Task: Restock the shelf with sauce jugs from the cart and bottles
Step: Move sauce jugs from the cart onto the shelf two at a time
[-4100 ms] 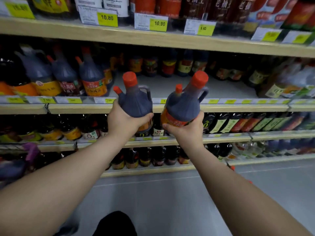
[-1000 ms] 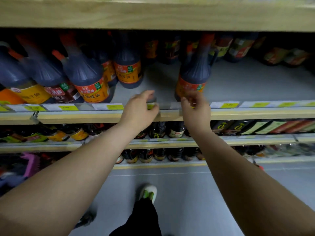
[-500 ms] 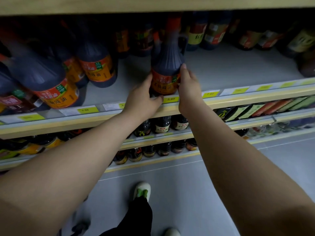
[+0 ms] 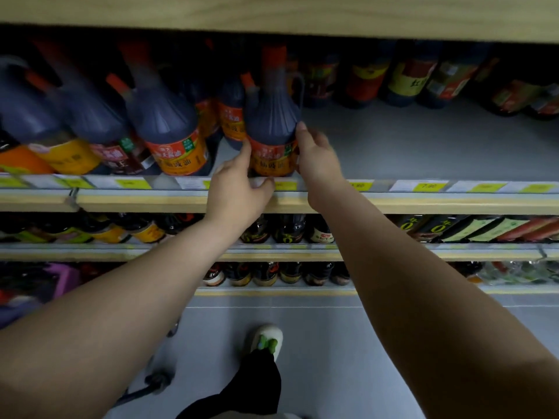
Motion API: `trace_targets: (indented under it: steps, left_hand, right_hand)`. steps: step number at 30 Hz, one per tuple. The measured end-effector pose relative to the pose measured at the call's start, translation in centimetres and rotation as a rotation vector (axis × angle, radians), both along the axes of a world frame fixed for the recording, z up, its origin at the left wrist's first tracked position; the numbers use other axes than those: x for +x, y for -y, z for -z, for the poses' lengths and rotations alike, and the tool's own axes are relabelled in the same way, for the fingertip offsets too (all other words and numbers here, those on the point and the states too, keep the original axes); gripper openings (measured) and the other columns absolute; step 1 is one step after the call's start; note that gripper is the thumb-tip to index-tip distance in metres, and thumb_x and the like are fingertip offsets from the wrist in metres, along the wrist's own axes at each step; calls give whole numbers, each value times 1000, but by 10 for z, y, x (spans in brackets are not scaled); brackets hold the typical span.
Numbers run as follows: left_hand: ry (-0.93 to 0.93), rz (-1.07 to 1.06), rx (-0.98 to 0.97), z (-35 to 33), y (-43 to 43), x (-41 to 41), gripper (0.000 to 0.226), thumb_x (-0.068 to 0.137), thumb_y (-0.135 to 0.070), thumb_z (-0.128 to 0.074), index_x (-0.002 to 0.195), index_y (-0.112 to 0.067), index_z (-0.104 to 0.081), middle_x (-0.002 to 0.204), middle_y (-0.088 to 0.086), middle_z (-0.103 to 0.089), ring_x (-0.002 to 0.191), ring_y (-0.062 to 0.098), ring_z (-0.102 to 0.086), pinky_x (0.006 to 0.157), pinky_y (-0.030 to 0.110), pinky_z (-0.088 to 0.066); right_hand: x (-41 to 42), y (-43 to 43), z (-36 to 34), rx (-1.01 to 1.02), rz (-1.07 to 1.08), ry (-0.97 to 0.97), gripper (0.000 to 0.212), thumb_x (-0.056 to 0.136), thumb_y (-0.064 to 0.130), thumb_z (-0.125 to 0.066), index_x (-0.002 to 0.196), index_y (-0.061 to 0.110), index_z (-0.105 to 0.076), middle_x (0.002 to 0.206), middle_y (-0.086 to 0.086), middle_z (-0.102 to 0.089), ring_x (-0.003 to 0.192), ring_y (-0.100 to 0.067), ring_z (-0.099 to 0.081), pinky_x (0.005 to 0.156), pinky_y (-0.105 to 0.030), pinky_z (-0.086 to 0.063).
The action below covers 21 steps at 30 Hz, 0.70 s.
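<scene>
Both sides of dark plastic sauce jug (image 4: 272, 128) with red cap, orange label, upright at front edge of grey shelf (image 4: 423, 146), were pressed by left hand (image 4: 234, 189) and right hand (image 4: 316, 158), fingers mostly straight, none clenched. Step judged: aligning jug in row. Next: release, fetch more stock.

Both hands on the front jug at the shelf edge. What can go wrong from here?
1. The jug stands right behind the front rail, and the left hand and right hand only touch its lower sides. It is tall with a narrow neck, so it may tip forward off the shelf if let go off balance.
2. The neighbouring jugs sit very close on its left. A further push that way could knock them over.
</scene>
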<state>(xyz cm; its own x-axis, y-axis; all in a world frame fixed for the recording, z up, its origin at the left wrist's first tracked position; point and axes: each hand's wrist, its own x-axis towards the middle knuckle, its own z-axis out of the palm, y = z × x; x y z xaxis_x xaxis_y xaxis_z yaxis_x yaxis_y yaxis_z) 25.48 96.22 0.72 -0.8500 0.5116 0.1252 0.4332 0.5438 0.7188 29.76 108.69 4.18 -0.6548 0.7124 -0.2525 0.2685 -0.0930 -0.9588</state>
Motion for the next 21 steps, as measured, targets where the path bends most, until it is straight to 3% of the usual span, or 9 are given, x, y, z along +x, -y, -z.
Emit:
trace_targets:
  steps: [7,14,18,21]
  left_hand:
    - [-65,-98,24,1,35,-11,76,83,-30,-65,149,-18,-31,128,9,-59,126,25,-49,102,40,-44]
    - [-18,-145,34,4,52,-19,79,82,-31,-66,150,-22,-27,138,6,-52,131,23,-45,105,42,-42]
    - [29,-155,48,-1,55,-18,70,84,-26,-66,147,-22,-34,135,3,-55,129,19,-46,106,37,-40]
    - [72,-152,49,-5,60,-8,57,85,-25,-66,139,-20,-46,127,0,-61,122,16,-52,104,33,-41]
  right_hand:
    - [-24,29,-3,8,-95,-3,44,102,40,-37,135,14,-47,112,-2,-52,102,-19,-52,95,-37,-47]
    - [-35,41,-1,5,-156,19,46,101,45,-37,133,14,-48,116,-3,-55,114,-24,-56,100,-41,-47]
    - [-30,43,-3,132,-207,33,44,102,43,-37,132,14,-51,114,0,-56,108,-19,-56,95,-35,-46]
    - [-11,44,-1,271,-275,35,39,99,34,-48,130,11,-55,113,0,-58,110,-16,-55,90,-28,-42]
